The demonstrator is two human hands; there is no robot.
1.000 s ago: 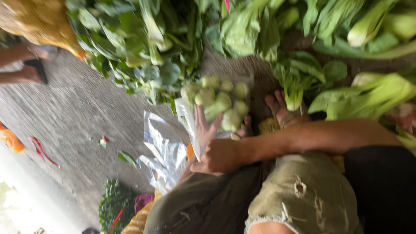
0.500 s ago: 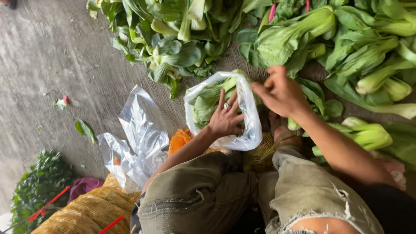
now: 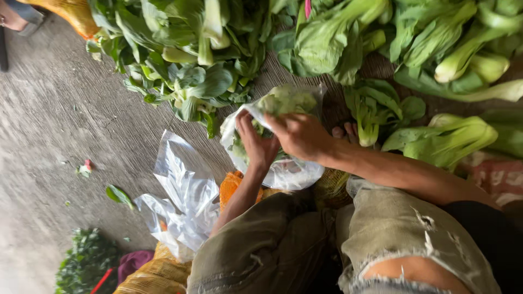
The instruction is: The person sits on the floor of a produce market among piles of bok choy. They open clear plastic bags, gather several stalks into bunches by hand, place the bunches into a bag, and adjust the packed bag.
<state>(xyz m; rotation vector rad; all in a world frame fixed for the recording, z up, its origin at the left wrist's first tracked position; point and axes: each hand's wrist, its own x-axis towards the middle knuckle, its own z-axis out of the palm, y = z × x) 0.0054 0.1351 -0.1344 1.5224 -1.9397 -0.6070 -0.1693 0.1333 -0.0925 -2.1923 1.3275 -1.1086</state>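
The right hand (image 3: 302,136) has come down onto the clear bag (image 3: 283,136) of greens; both it and the left hand (image 3: 257,144) clasp the bag's mouth, just below the loose greens pile (image 3: 185,71).

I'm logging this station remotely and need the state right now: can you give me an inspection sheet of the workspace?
Surface: grey concrete floor, with scattered leaf scraps.
Job's things: clear plastic bag holding green vegetables, held at its mouth by both hands.
Clutter: spare clear bags lying crumpled beside the knee; loose green leaf; orange mesh sack.
Grippers: left hand gripping the bag's rim; right hand on the bag's top edge.
Cables: nothing seen.
Surroundings: heaps of bok choy ahead; dark leafy bundle at the lower left; another person's foot at the top left.
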